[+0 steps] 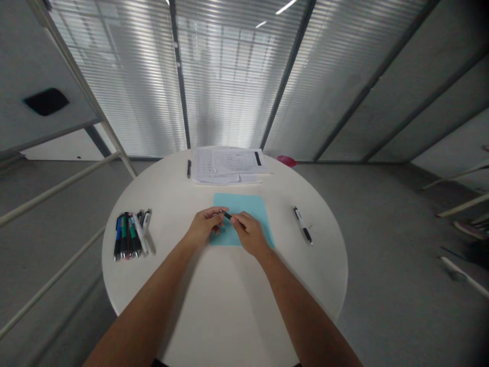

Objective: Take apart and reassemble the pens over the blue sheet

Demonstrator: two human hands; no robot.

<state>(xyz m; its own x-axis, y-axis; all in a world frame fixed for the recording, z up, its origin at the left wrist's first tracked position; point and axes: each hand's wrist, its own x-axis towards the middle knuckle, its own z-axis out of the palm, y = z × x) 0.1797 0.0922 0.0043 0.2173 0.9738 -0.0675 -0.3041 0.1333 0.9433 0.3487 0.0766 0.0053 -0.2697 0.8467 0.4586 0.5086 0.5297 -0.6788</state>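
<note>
Grip: left hand (204, 228), right hand (249, 233) both closed on black pen (227, 215)
Under grip: blue paper sheet (244, 205)
Left of grip: pen pile (132, 235)
Right of grip: white pen (303, 226)

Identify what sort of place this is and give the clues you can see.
Probably an office or meeting room: printed papers and pens on a round white table, with slatted blinds behind.

Left hand (204, 228); right hand (250, 234) (both bare)
</note>
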